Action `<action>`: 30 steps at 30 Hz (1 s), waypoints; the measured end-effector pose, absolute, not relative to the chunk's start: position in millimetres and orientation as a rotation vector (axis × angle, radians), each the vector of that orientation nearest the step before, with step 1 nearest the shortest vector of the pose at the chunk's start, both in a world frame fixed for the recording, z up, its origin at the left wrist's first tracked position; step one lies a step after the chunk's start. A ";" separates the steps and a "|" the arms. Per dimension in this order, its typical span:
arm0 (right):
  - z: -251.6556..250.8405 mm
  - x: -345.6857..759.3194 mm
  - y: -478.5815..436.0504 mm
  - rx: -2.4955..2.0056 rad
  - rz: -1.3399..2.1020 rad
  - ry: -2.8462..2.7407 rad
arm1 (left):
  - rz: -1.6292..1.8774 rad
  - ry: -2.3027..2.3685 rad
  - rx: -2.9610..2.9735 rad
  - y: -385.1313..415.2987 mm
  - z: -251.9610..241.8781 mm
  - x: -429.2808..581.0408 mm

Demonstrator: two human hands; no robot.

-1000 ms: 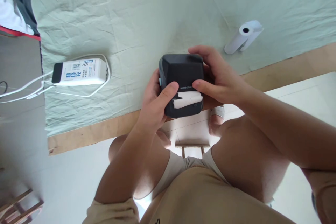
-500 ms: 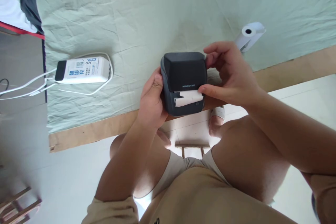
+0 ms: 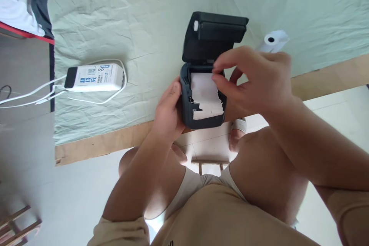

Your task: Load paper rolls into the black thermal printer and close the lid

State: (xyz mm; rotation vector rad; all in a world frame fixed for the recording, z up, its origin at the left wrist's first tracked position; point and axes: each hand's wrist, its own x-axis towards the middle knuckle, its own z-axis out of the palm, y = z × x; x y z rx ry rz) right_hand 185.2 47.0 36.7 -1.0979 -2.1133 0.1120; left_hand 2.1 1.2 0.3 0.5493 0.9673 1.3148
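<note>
A dark grey label printer [image 3: 186, 117] sits at the table's front edge with its lid [image 3: 213, 42] swung up. Inside lies a white paper roll [image 3: 203, 90], its torn, ragged end hanging over the front. My left hand [image 3: 170, 109] grips the printer's left side, thumb along the upper edge. Over the right part of the opening is my right hand [image 3: 248, 77], thumb and forefinger slightly apart at the paper's upper right corner. Whether those fingertips touch the paper, I cannot tell. Behind this hand, a second white paper roll [image 3: 273, 41] lies on the cloth, partly covered.
A white power strip [image 3: 98, 78] with white cables lies at left on the pale green tablecloth [image 3: 150, 27]. The bare wooden table edge [image 3: 103, 142] runs along the front. Part of another person [image 3: 17, 4] shows at top left. A wooden stool [image 3: 20, 226] stands at lower left.
The printer's lid has gone from closed to raised, exposing the paper roll inside. My right hand has moved from the printer's right side to above the opening. My left hand keeps its grip.
</note>
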 end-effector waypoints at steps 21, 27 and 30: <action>28.2 222.6 46.1 -1.016 1.096 -1.466 | 1.226 0.896 0.626 2.6 6.3 -0.4; -2.7 229.6 58.6 -1.195 0.713 -1.795 | 1.240 0.916 0.622 2.7 5.9 -0.9; 0.7 232.6 59.0 -1.224 0.475 -1.976 | 1.253 0.913 0.610 1.8 6.4 -0.2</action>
